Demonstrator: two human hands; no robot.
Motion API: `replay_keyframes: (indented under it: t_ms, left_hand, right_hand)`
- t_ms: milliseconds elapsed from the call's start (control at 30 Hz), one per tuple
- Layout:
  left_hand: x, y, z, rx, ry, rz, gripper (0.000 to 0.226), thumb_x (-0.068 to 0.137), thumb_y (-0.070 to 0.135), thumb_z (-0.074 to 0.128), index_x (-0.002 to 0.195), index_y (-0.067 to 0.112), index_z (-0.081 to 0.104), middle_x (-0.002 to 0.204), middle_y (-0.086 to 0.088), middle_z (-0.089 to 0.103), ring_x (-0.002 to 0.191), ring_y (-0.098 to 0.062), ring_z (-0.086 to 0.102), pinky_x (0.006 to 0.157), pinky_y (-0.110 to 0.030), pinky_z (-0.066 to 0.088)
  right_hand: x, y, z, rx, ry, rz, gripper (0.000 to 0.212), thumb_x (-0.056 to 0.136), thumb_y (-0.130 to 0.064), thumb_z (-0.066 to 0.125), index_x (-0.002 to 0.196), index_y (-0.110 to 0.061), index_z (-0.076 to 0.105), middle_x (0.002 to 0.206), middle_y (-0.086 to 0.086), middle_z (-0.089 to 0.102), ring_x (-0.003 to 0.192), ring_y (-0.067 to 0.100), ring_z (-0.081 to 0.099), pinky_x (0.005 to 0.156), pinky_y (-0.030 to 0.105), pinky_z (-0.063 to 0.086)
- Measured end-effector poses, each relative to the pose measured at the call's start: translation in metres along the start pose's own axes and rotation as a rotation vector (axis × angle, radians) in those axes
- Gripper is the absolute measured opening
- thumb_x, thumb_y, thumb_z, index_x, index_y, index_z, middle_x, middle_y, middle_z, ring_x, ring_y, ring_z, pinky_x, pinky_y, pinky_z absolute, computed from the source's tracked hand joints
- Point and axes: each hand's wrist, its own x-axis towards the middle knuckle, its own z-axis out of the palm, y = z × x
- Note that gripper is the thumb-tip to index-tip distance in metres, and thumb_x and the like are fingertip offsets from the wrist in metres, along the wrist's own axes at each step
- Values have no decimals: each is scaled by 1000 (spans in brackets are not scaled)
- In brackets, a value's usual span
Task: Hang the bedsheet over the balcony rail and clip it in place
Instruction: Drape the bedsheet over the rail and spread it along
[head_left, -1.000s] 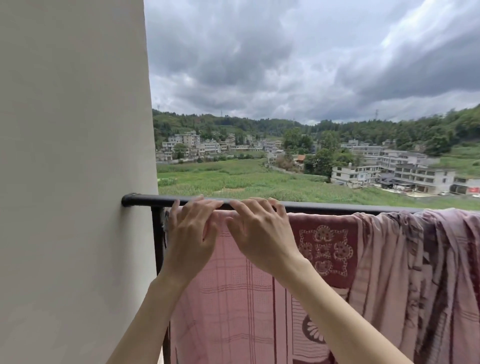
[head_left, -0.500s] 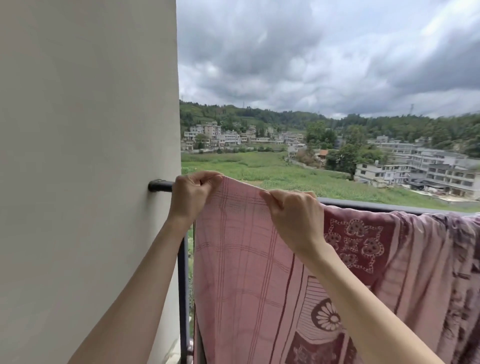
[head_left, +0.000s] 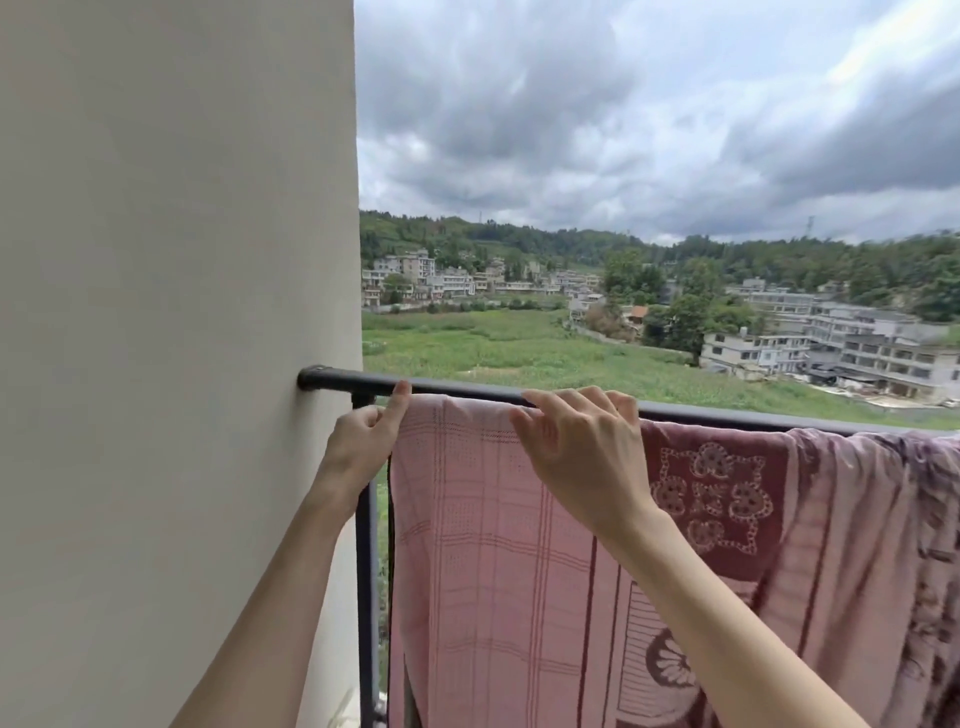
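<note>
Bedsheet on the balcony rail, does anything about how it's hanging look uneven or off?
Yes. The bedsheet lies flat and smooth at its left end, but further right it is bunched into thick folds over the rail, so it isn't spread evenly along it.

half a second before, the left hand (head_left: 363, 441) and the right hand (head_left: 582, 452) pinched the bedsheet (head_left: 493, 519) edge above the rail (head_left: 457, 388). the edge then came down onto the rail, the left forefinger touching its corner, the right fingers lying over it.
</note>
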Motion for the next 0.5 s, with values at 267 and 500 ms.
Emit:
replay_keyframes:
  t_ms: [267,500]
  left_hand:
    - [-28,1,-26,-78,35,-33,45,77,59,57,76,15,64,74,0,63,68,-16,57,75,-32,49]
    - [-35,19,-30,-529,-45,-163,10,87,20,61,83,12,66,68,3,67,69,-12,60,69,-25,46]
  right_hand:
    - [-10,-24,10,-89,53,-10,22,87,-37,59,103,-24,67,93,-4,71,89,23,64,82,37,33]
    - [-17,-32,6,-89,54,4,24,88,-37,59,106,-25,67,95,-5,71,89,21,63,82,35,30]
